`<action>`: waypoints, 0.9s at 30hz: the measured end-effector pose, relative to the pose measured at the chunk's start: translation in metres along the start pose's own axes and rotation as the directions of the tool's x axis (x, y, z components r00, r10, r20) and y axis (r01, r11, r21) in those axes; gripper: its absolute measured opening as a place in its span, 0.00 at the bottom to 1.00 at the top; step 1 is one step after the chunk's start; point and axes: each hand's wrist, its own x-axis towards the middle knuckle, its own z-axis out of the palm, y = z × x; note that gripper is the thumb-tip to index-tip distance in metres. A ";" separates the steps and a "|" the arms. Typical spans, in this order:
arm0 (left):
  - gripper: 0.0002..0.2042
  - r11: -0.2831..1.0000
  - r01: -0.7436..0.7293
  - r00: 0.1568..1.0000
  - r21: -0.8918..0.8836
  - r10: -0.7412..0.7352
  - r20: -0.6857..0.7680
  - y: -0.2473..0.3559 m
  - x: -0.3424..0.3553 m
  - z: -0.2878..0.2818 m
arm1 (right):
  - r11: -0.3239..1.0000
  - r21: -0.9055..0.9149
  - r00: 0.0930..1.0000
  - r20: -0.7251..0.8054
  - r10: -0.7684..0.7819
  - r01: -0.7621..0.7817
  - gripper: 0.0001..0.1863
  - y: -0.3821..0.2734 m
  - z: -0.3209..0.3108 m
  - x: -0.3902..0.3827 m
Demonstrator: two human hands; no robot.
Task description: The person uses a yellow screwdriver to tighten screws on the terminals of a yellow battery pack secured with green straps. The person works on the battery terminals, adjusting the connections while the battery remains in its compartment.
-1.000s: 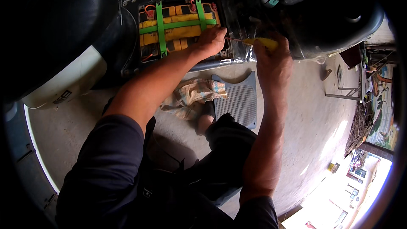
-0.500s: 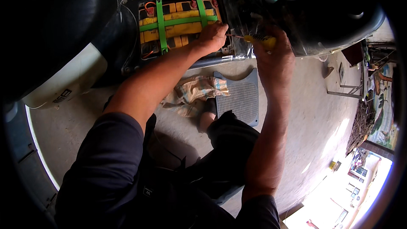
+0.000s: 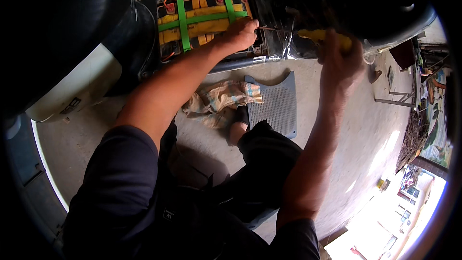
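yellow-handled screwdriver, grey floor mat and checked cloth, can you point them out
Yellow-handled screwdriver [image 3: 310,34]: head view, on the shaft-side part of its handle.
Grey floor mat [image 3: 276,100]: head view, on its textured middle.
Checked cloth [image 3: 228,94]: head view, on its crumpled middle.

Daylight glares white at lower right, streaking the dimmer floor [image 3: 353,159].

On the concrete floor [image 3: 356,130], a crumpled checked cloth [image 3: 226,94]. Toward the right edge, a thin metal frame [image 3: 395,101], a heap of dry twigs [image 3: 410,132] beside a colourful panel [image 3: 438,130], and, lower, a sunlit pale building [image 3: 404,212].
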 end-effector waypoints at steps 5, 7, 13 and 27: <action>0.09 0.998 0.056 0.988 0.018 -0.053 -0.145 -0.006 0.005 -0.047 | 0.993 -0.028 0.991 -0.076 0.110 -0.113 0.25 -0.001 -0.011 -0.003; 0.07 0.991 0.088 0.977 -0.098 -0.105 -0.187 -0.031 0.013 -0.072 | 0.991 -0.035 0.988 -0.087 0.124 -0.128 0.25 0.003 -0.018 -0.002; 0.05 0.768 0.263 0.874 -0.583 -0.446 -0.193 -0.036 -0.014 -0.163 | 0.998 -0.021 0.992 -0.115 0.052 -0.055 0.29 0.027 -0.030 -0.002; 0.07 0.745 0.416 0.862 -0.522 -0.506 -0.035 0.077 -0.070 -0.167 | 0.985 0.106 0.987 -0.072 0.141 -0.132 0.21 0.040 -0.051 -0.019</action>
